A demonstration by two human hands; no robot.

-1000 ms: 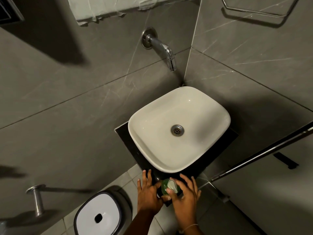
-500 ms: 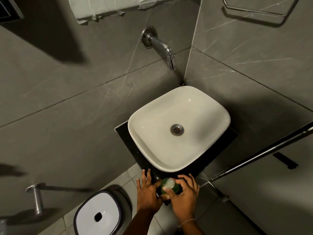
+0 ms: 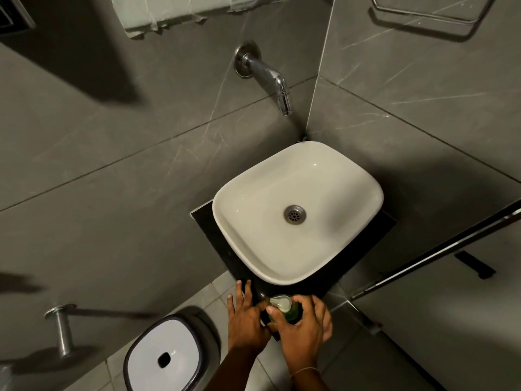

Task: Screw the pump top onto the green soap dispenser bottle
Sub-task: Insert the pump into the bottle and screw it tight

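The green soap dispenser bottle (image 3: 291,314) stands on the near corner of the black counter (image 3: 210,235), just in front of the white basin. Its pale pump top (image 3: 280,302) sits on the bottle's neck. My left hand (image 3: 245,320) presses against the bottle's left side, fingers stretched toward the basin. My right hand (image 3: 303,328) curls around the pump top and the bottle's upper part from the right, thumb and fingers pinching the top. Most of the bottle's body is hidden under my hands.
A white basin (image 3: 363,176) with a metal drain fills the counter, under a chrome wall tap (image 3: 270,77). A bin with a white lid (image 3: 163,354) stands on the tiled floor at lower left. A metal bar (image 3: 423,258) runs along the right.
My right hand has turned on the pump top; the spout has rotated, pointing up-left now. My left hand has stayed against the bottle.
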